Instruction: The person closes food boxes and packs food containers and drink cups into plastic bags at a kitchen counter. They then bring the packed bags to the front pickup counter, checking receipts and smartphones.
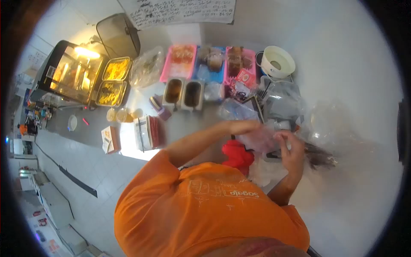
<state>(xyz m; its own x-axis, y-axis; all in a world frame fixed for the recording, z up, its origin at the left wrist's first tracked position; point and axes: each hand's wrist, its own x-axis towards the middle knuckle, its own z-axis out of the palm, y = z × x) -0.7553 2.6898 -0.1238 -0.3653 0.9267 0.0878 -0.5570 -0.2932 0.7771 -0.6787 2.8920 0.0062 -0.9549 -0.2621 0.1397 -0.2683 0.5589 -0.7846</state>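
My left hand reaches across from the left, its fingers smeared by motion over a sheet of clear plastic. Close to its right is my right hand, with thumb and forefinger brought together on something too small and blurred to name. Just below my left hand hangs a red cloth-like item. Beyond the hands lie clear plastic bags and a dark-edged frame or box, partly hidden. Dark, shiny packaging sticks out to the right of my right hand.
Pink trays, a blue tray and two metal pans stand along the back. At the left are a lit display warmer and yellow food trays. A white bucket stands at the back right; stacked boxes lie left of my arm.
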